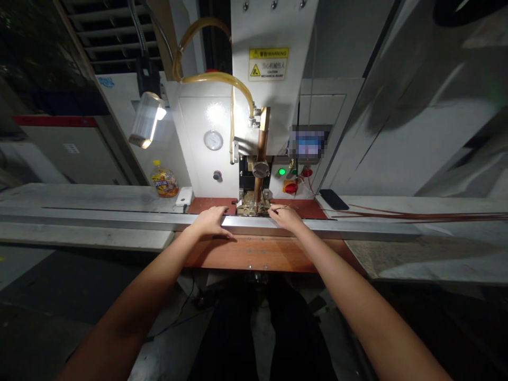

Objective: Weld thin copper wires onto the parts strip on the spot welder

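Head view: metal bar [248, 226] lies crosswise just in front of the copper electrode [258, 189]. Left of the electrode, left hand [211, 221] grasps the bar; just right, right hand [286, 218] pinches an apparent thin piece [272, 210]. Judged: bar placed; thin rods [416, 216], well right of the electrode, unused; finished work unverifiable.

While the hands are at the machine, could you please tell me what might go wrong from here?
The right hand is close to the copper rod, so its fingers might get pinched if that rod moved; the warning label cautions of mechanical injury. The left hand touches the metal bar, so a push might shift it out of line.
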`<act>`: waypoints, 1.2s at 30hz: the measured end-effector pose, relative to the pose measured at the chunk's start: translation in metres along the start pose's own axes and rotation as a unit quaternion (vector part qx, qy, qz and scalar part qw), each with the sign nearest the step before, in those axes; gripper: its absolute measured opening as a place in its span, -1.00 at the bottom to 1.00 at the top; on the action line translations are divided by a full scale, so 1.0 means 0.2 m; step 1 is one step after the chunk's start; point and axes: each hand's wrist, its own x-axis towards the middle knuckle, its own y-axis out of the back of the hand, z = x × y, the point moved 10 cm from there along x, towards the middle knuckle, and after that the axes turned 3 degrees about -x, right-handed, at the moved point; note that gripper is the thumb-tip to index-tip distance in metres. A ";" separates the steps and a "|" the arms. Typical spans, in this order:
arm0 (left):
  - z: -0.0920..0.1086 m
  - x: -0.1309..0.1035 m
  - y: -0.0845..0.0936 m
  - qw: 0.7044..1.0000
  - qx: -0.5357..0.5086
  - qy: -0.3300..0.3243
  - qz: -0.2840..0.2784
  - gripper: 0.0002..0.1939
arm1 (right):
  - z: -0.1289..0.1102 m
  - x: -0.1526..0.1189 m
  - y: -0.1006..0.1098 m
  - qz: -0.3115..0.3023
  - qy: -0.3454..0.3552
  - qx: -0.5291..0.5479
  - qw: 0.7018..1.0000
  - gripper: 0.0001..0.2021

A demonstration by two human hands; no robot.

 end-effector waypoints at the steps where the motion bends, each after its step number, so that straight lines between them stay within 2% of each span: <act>1: -0.01 -0.01 0.01 1.000 0.002 0.002 0.000 0.15 | 0.00 0.00 0.00 -0.002 0.000 -0.001 1.000 -0.68; 7: -0.11 -0.04 0.01 0.998 0.036 0.041 -0.010 0.06 | -0.01 0.00 0.01 -0.007 0.002 0.000 1.000 -0.68; 13: -0.13 -0.05 0.00 0.997 0.063 0.048 -0.016 -0.06 | -0.01 0.00 0.01 -0.004 0.002 -0.004 1.000 -0.67; 21: -0.12 -0.06 0.00 0.997 0.062 0.052 -0.021 -0.13 | -0.01 0.00 0.01 0.000 0.003 -0.006 1.000 -0.67; 36: -0.10 -0.07 0.03 0.997 0.059 0.056 -0.012 -0.10 | -0.02 0.00 0.01 -0.003 0.011 0.000 1.000 -0.67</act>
